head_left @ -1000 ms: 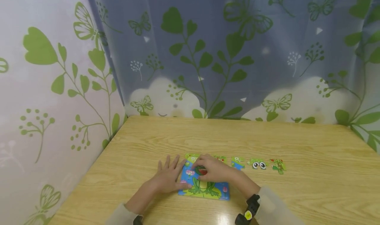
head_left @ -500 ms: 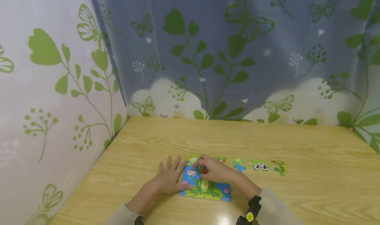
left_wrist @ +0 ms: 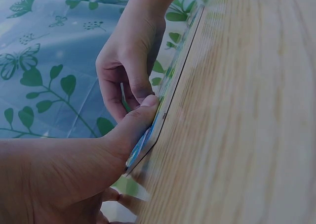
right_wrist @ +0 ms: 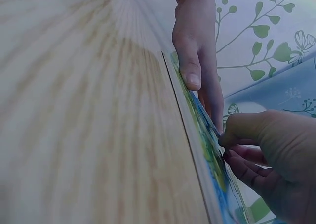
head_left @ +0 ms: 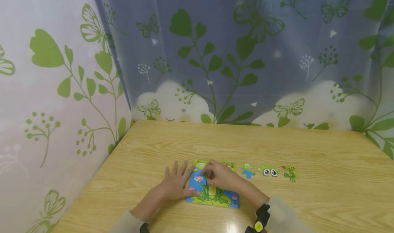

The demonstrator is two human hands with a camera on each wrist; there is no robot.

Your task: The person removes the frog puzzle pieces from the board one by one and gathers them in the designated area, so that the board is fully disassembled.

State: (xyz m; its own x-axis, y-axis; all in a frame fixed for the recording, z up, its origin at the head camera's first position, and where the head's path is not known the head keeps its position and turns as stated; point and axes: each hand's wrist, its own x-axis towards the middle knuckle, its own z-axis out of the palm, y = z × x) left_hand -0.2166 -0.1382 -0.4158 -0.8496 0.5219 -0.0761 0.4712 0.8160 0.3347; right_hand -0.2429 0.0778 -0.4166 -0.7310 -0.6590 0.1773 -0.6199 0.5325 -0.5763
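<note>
A frog jigsaw puzzle board (head_left: 212, 203) lies flat on the table, showing a green frog on blue with pink flowers. My left hand (head_left: 174, 186) rests at its left side, fingers spread, with the thumb (left_wrist: 148, 103) pressing on the board's edge. Over the upper middle of the board, my right hand (head_left: 226, 175) pinches a jigsaw piece (head_left: 206, 174) with green and red print. That piece is mostly hidden behind the fingers in the head view; in the right wrist view its thin edge (right_wrist: 214, 129) shows close over the board.
To the right of the board lie three loose jigsaw pieces in a row: a green and blue piece (head_left: 247, 170), a piece with the frog's eyes (head_left: 270, 172) and a green and brown piece (head_left: 290, 174). A printed curtain (head_left: 197, 62) hangs behind the table (head_left: 172, 140).
The pinched piece has turned slightly in my right fingers, and less of its red print shows. My left hand keeps its place on the board. The head view shifted slightly.
</note>
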